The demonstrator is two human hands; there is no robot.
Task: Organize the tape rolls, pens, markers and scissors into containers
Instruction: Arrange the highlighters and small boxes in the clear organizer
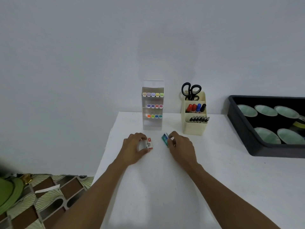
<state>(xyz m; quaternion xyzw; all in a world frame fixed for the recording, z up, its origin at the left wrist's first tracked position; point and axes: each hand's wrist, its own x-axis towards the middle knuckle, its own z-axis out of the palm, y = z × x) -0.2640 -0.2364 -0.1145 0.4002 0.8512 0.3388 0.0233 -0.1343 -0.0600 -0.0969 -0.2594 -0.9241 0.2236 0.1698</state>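
My left hand [135,146] grips a small white and red box [149,143] on the white table [165,187]. My right hand [181,146] grips a small teal box [165,139] a little to the right. Behind them a clear tiered rack [152,106] holds three rows of coloured markers. To its right a cream organizer [194,124] holds black scissors [191,90] at the back, red, blue and black markers [196,108] in the middle, and several dark pens [199,119] in front.
A black tray [244,129] at the right edge holds several pale green bowls and a roll of tape [299,124]. The wall stands close behind the table. Lower left, beyond the table's edge, lie a patterned floor and a green object [8,194].
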